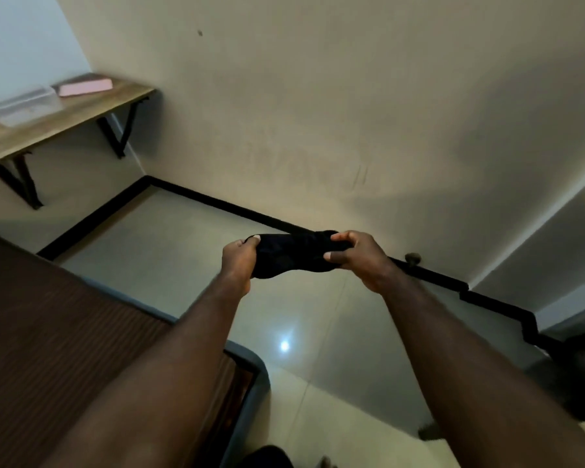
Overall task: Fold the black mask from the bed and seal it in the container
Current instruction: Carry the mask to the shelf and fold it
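Black mask (293, 256) is up in the air, stretched between both hands over the floor, out in front of me and clear of the bed. It's soft, matte fabric, kind of a long lozenge shape with a curved lower edge that sags a bit in the middle. My left hand (238, 261) has the left end pinched, thumb on top and fingers curled under it. My right hand (355, 258) is clamped on the right end, where the cloth bunches up into a lump under the fingers.

Bed (65, 332) sits lower left: brown ribbed cover with fine parallel lines and a rounded grey frame corner. Floor (169, 238) is glossy pale tile, with a bright light spot reflecting off it, and a black skirting strip (237, 211) runs along the base of the plain beige wall (318, 113).

Up at the far left there's a wood-grain wall shelf (81, 116) on black angled brackets. On it is a clear plastic container (22, 108), boxy with a rim, pretty blurry so I think it's open but I can't really tell. Just beside it lies a flat pink rectangle, probably the lid (85, 87).
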